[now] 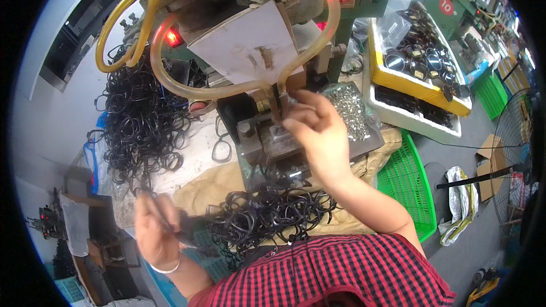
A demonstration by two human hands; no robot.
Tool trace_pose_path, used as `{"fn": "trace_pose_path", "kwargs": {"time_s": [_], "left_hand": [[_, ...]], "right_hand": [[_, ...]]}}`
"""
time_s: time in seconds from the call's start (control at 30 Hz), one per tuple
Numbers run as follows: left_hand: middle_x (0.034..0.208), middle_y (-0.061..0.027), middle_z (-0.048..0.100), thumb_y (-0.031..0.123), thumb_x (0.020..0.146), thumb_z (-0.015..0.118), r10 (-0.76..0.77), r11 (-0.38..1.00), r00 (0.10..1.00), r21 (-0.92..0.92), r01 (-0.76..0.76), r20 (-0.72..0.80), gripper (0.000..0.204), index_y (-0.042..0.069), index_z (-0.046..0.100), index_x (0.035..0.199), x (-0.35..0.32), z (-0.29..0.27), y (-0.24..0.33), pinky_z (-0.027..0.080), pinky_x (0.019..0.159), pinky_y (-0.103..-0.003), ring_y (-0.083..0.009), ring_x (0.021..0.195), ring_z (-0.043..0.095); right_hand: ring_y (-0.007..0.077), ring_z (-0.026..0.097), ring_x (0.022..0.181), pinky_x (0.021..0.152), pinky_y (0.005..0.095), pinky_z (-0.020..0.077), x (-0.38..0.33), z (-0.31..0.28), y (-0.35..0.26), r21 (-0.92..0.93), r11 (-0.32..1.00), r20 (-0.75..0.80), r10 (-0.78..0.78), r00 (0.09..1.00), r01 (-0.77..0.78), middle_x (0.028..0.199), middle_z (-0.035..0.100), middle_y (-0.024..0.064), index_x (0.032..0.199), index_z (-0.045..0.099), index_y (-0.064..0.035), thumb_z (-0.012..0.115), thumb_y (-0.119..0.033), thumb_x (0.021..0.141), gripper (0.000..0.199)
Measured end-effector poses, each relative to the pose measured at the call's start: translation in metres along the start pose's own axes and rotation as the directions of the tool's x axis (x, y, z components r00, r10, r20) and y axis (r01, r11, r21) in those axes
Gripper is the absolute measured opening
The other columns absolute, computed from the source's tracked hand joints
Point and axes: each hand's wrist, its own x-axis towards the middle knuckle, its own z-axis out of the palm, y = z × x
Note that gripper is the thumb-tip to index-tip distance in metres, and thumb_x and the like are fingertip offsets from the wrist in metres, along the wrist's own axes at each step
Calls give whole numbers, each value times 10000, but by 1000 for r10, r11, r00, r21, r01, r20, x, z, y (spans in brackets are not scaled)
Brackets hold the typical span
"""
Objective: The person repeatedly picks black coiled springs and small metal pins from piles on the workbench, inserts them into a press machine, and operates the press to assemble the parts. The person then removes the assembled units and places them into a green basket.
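My left hand, smeared by motion, is closed on a dark, blurred eyeglass frame at the lower left. My right hand reaches to the bench machine, its thumb and fingers pinched together beside the paired metal electrodes. Whatever lies between those fingertips is too small to make out. Right of that hand, a tray holds many small shiny metal pieces. Black eyeglass frames lie heaped between my forearms, and a bigger heap covers the bench at left.
Yellowish hoses loop around a white card on the machine. Foam boxes of dark lenses or frames stand at right, above a green basket. A fan is at far right. One frame lies alone on the bench.
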Motion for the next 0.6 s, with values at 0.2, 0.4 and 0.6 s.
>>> {"fn": "trace_pose_path", "kwargs": {"time_s": [0.2,0.4,0.6], "left_hand": [[864,-84,625,-85,836,621,144,862,989,496,-106,-39,151,-14,557,953,31,80,-21,552,736,-271,-149,806,648],[832,-52,667,-19,813,708,218,888,975,408,-214,35,119,-40,642,910,78,119,-59,493,672,-222,-98,727,625],[809,-63,663,0,806,719,271,825,962,505,-253,41,134,-47,637,900,90,130,-63,489,663,-235,-99,703,612]], "right_hand": [[343,523,1213,1027,422,402,-6,-59,-5,-668,663,217,-263,940,340,1277,556,189,1133,646,-54,658,-89,807,328],[372,491,1210,975,458,422,15,-132,55,-990,64,84,-459,884,128,1178,600,170,894,693,-64,726,-154,736,185],[303,575,949,811,433,463,26,-126,45,-965,247,-32,-460,887,93,895,610,92,834,702,-97,731,-174,745,120]]}}
